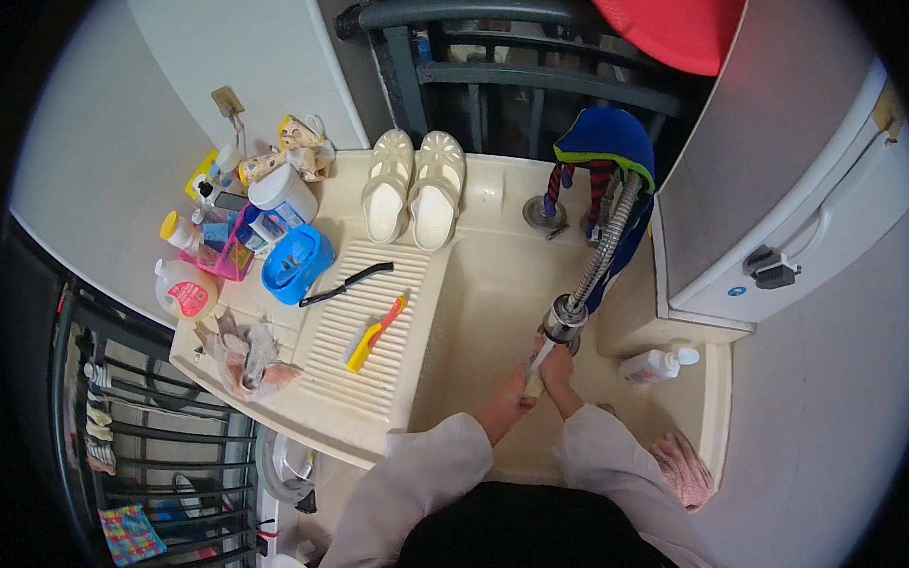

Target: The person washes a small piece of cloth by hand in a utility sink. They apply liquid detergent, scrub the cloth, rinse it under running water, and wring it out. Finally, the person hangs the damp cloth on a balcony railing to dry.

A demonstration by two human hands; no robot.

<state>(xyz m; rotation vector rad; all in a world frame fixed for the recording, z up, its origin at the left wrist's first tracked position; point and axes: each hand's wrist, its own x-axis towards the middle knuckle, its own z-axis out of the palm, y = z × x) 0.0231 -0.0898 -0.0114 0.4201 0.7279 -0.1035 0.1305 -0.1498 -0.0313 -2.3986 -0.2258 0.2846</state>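
Under the spray head of a flexible metal faucet [565, 321], both hands are together over the basin of a cream laundry sink [478, 313]. A small pale-yellow piece [534, 387] lies between them, too blurred to name. My left hand [506, 402] has its fingers closed around the lower end of this piece. My right hand [557, 370] is right beside it, partly hidden by the faucet head, so its grip is unclear. A whitish streak, apparently running water, comes down from the faucet onto the hands.
Cream clogs [414, 191] stand on the back ledge. A yellow-and-red brush [376, 335] and a black-handled brush [346, 283] lie on the ribbed washboard near a blue container [296, 263]. Wet cloth [247, 359] lies left, a pump bottle [656, 365] and pink cloth [682, 471] right.
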